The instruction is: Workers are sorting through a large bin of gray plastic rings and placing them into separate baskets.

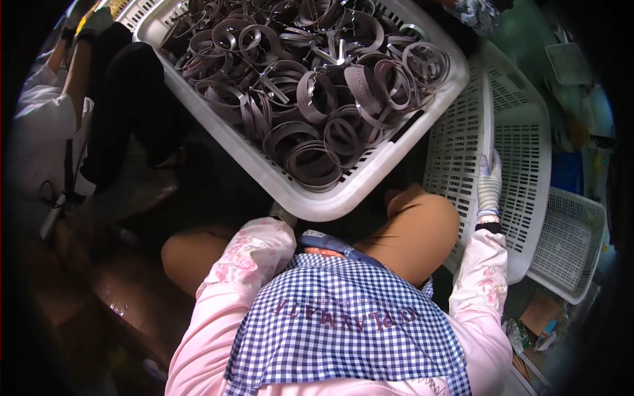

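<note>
Surrounding floor: dim brownish ground [132, 290] is seen at the left, beside a co-worker [39, 122] dressed in a white top and dark trousers; at the lower right, a brown scrap [541, 310] is set near a crumpled clear bag [515, 333].
Dark border: the outer room is lost in blackness, and the co-worker is cut off; a grey mottled thing [479, 14] at the top edge cannot be identified.
Left hand [282, 215]: mostly hidden beneath the near corner of the filled basket; only a little glove is shown, so whether anything is gripped cannot be told.
Filled basket [317, 210]: placed ahead of the bent knees, cut off at the top; it is heaped with brownish-grey looped bands [316, 96], among which shiny metal pieces [340, 51] are scattered.
Slotted basket [456, 145]: stood tilted at the right, white, its upright rim held by the gloved right hand [489, 188], with fingers closed around the edge.
Small basket [564, 247]: seen beyond it, white, near a blue object [566, 175].
</note>
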### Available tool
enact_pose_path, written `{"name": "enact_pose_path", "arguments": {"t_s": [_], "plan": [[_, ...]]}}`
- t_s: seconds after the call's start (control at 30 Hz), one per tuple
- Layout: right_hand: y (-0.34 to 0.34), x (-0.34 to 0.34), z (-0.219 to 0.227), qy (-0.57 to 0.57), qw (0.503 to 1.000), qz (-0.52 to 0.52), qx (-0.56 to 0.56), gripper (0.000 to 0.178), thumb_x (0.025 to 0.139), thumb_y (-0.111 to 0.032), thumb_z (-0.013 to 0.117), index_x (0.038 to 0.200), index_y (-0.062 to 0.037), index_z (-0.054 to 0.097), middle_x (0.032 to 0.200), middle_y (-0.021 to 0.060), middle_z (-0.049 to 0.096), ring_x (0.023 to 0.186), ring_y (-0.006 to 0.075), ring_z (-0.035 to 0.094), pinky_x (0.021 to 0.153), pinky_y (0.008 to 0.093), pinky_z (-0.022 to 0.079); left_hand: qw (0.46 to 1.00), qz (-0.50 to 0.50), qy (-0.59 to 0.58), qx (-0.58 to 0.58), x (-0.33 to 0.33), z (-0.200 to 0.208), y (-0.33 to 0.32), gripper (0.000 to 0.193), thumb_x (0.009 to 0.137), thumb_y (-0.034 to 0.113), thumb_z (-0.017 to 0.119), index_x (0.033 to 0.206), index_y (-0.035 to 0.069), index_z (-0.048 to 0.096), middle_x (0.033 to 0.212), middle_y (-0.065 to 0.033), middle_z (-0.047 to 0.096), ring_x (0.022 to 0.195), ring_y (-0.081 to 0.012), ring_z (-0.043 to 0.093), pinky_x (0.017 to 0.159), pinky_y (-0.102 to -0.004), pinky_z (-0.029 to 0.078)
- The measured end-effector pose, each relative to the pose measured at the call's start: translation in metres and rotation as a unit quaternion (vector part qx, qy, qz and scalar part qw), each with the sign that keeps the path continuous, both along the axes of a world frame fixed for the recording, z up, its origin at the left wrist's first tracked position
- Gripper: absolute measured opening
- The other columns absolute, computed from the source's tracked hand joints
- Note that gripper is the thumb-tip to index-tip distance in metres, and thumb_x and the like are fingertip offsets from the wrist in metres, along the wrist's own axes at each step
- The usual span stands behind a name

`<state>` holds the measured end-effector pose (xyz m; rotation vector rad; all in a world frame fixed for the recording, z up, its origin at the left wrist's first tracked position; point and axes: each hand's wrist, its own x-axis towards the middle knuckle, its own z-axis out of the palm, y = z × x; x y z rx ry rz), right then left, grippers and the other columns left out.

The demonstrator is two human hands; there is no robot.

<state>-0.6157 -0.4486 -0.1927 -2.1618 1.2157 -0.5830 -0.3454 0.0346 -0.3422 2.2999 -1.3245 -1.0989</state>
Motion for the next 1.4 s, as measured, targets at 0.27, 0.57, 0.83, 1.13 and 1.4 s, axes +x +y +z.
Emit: {"name": "enact_pose_path", "arguments": {"t_s": [0.27, 0.57, 0.83, 1.13, 1.4], "plan": [[0.005, -0.002, -0.010, -0.001, 1.000, -0.022, -0.008, 0.062, 0.097, -0.025, 0.062, 0.146, 0.0041, 0.038, 0.143, 0.0196, 0.049, 0.130, 0.0269, 0.048, 0.113, 0.0358, 0.035, 0.995, -0.037, -0.003, 0.092, 0.061, -0.027, 0.011, 0.034, 0.100, 0.026, 0.048, 0.124, 0.010, 0.066, 0.129, -0.0109, 0.064, 0.121, -0.0261, 0.058, 0.107, -0.0379, 0.042], [0.016, 0.007, -0.002, 0.007, 0.999, -0.040, -0.010, 0.063, 0.096, -0.020, 0.066, 0.148, -0.0002, 0.037, 0.143, 0.0170, 0.048, 0.130, 0.0259, 0.047, 0.112, 0.0359, 0.035, 0.975, -0.076, -0.026, 0.206, 0.117, -0.039, 0.051, 0.036, 0.097, 0.030, 0.051, 0.123, 0.010, 0.067, 0.126, -0.0124, 0.066, 0.119, -0.0290, 0.060, 0.107, -0.0400, 0.043], [0.009, 0.009, -0.006, 0.009, 0.998, -0.041, -0.050, 0.061, 0.094, -0.020, 0.068, 0.145, -0.0025, 0.042, 0.132, 0.0209, 0.057, 0.115, 0.0277, 0.058, 0.102, 0.0365, 0.046, 0.945, -0.103, -0.109, 0.289, 0.169, 0.009, 0.075, 0.038, 0.095, 0.034, 0.053, 0.121, 0.010, 0.069, 0.122, -0.0138, 0.067, 0.117, -0.0316, 0.061, 0.106, -0.0418, 0.044], [0.005, 0.005, -0.019, -0.026, 0.997, -0.069, -0.035, 0.064, 0.090, -0.025, 0.072, 0.144, -0.0059, 0.045, 0.124, 0.0222, 0.063, 0.106, 0.0330, 0.065, 0.096, 0.0398, 0.051, 0.895, -0.094, -0.220, 0.376, 0.203, 0.086, 0.084, 0.041, 0.093, 0.038, 0.056, 0.120, 0.010, 0.070, 0.118, -0.0154, 0.069, 0.115, -0.0345, 0.063, 0.105, -0.0438, 0.045], [0.004, 0.007, -0.024, -0.016, 0.993, -0.079, -0.084, 0.059, 0.087, -0.024, 0.074, 0.139, -0.0084, 0.052, 0.130, 0.0180, 0.060, 0.110, 0.0334, 0.063, 0.097, 0.0402, 0.050, 0.864, 0.020, -0.364, 0.347, 0.172, 0.187, 0.065, 0.041, 0.084, 0.035, 0.064, 0.116, 0.011, 0.074, 0.129, -0.0116, 0.062, 0.122, -0.0281, 0.056, 0.103, -0.0462, 0.043]]}}
